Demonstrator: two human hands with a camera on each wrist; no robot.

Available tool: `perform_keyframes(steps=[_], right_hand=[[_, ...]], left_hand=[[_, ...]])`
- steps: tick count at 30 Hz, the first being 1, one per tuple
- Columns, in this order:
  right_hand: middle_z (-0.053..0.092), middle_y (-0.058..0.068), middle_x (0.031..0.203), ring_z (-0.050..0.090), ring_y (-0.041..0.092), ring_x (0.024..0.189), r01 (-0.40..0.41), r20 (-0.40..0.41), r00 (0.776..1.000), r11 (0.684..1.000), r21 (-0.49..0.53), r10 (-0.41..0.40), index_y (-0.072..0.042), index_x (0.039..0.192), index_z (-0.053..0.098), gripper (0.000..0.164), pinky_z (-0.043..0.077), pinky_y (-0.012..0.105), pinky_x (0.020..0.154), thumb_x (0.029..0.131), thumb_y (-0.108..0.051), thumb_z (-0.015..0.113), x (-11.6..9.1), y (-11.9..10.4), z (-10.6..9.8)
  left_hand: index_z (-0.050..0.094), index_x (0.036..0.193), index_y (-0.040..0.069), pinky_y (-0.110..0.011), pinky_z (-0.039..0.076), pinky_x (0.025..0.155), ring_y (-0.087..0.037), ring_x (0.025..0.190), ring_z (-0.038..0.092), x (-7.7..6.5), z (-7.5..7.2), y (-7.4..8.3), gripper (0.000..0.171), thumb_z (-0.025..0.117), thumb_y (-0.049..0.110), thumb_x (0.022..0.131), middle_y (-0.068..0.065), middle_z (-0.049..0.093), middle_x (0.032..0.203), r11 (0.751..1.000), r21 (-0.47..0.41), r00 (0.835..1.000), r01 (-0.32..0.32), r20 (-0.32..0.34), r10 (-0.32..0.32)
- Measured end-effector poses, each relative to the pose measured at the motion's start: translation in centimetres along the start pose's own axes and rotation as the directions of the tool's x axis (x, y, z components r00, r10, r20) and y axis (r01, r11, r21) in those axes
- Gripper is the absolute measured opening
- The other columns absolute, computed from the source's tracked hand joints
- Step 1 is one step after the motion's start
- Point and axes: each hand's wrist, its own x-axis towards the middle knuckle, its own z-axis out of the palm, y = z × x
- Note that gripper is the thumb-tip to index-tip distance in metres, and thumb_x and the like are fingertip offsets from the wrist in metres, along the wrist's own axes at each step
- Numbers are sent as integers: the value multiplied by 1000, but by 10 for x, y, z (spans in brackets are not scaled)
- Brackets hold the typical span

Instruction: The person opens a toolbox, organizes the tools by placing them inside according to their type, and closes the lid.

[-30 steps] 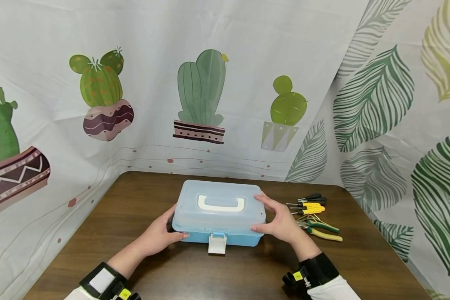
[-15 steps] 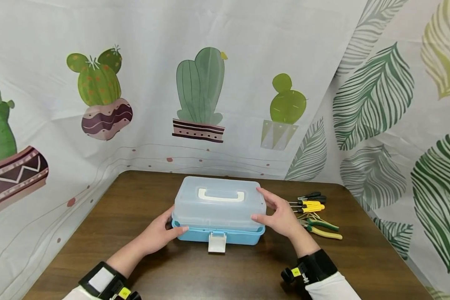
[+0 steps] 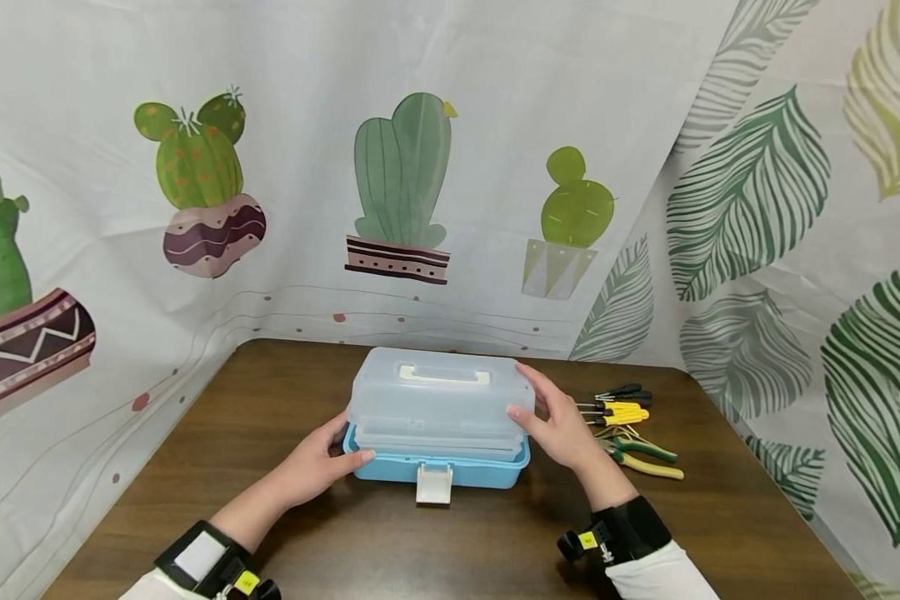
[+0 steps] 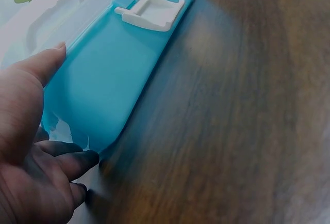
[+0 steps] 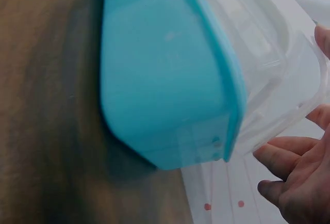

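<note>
A toolbox with a light blue base [image 3: 487, 475] stands on the table, its translucent lid [image 3: 427, 404] tilted up at the front. Clear tray layers [image 3: 438, 444] show in the gap under the lid. My left hand [image 3: 318, 467] holds the base's left end, thumb on the front rim; the left wrist view shows its fingers low against the end wall. At the lid's right end, my right hand [image 3: 562, 429] grips the edge between thumb and fingers. The white latch [image 3: 434, 485] hangs unfastened at the front, and a white carry handle [image 3: 444, 377] tops the lid.
Right of the toolbox lie black-handled screwdrivers [image 3: 630, 393], yellow-handled screwdrivers [image 3: 626, 413] and pliers [image 3: 645, 462] with green and yellow grips. Behind the wooden table [image 3: 270, 383] hangs a cactus-print cloth [image 3: 300, 208].
My right hand has raised the lid's front edge off the base, tilting it backward and exposing the tray layers. My left hand has stayed on the base.
</note>
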Motion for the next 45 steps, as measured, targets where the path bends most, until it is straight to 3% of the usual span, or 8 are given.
perform_keyframes(steps=[7, 12, 14, 21, 28, 34, 41, 45], right_hand=[[55, 22, 148, 61, 40, 128, -45, -16, 999, 999, 10, 45, -16, 158, 41, 60, 55, 55, 102, 103, -30, 62, 11, -5, -5], [53, 21, 151, 64, 40, 122, -101, -18, 995, 994, -33, 100, -17, 157, 42, 58, 56, 53, 96, 105, -38, 57, 18, -8, -10], [40, 16, 163, 57, 41, 135, -131, -19, 991, 991, -41, 130, -19, 157, 43, 57, 52, 58, 104, 106, -42, 55, 22, -10, -11], [62, 17, 138, 65, 33, 112, -161, -14, 987, 980, -118, 160, -20, 155, 47, 58, 54, 50, 93, 106, -52, 48, 36, -15, -17], [52, 18, 154, 52, 40, 139, -219, 3, 975, 967, -129, 222, -15, 153, 48, 65, 42, 61, 113, 106, -59, 42, 49, -16, -26], [28, 21, 168, 27, 42, 155, -303, 78, 948, 950, -77, 308, -7, 159, 37, 82, 30, 63, 123, 104, -67, 35, 71, -19, -35], [56, 23, 145, 64, 33, 122, -370, 187, 916, 928, 54, 354, -3, 150, 49, 78, 57, 49, 101, 104, -66, 36, 96, -21, -42], [63, 22, 134, 69, 16, 91, -453, 189, 880, 889, 63, 435, -6, 146, 54, 82, 59, 36, 81, 101, -72, 36, 105, -23, -45]], left_hand=[[20, 165, 10, -39, 51, 109, -30, 140, 52, -1, -3, 1, 93, 71, 47, 96, -18, 42, 162, 998, 47, 999, 41, -7, -40], [15, 166, 10, -42, 50, 110, -32, 141, 51, -1, -3, 1, 95, 70, 45, 97, -20, 41, 162, 998, 55, 1000, 18, 4, -19], [15, 166, 11, -42, 51, 109, -32, 141, 51, -2, -3, 1, 95, 71, 43, 97, -20, 42, 161, 999, 43, 1000, 20, 6, -20], [16, 166, 11, -40, 53, 106, -31, 137, 54, -4, -1, 3, 94, 72, 41, 96, -21, 43, 160, 999, 24, 999, 32, 1, -32], [15, 166, 11, -34, 54, 103, -32, 137, 54, -5, -1, 5, 94, 72, 39, 97, -22, 43, 160, 1000, 19, 1000, 19, 6, -19], [16, 166, 11, -38, 52, 105, -32, 138, 53, -5, -1, 6, 93, 72, 40, 97, -21, 46, 158, 999, 32, 1000, 13, 2, -13], [18, 166, 12, -48, 51, 109, -32, 138, 53, -5, -2, 6, 93, 72, 41, 96, -20, 46, 158, 999, 34, 1000, 29, -5, -29], [19, 166, 14, -53, 50, 110, -33, 139, 52, -6, -3, 7, 92, 72, 41, 96, -19, 45, 159, 998, 38, 999, 45, -3, -45]])
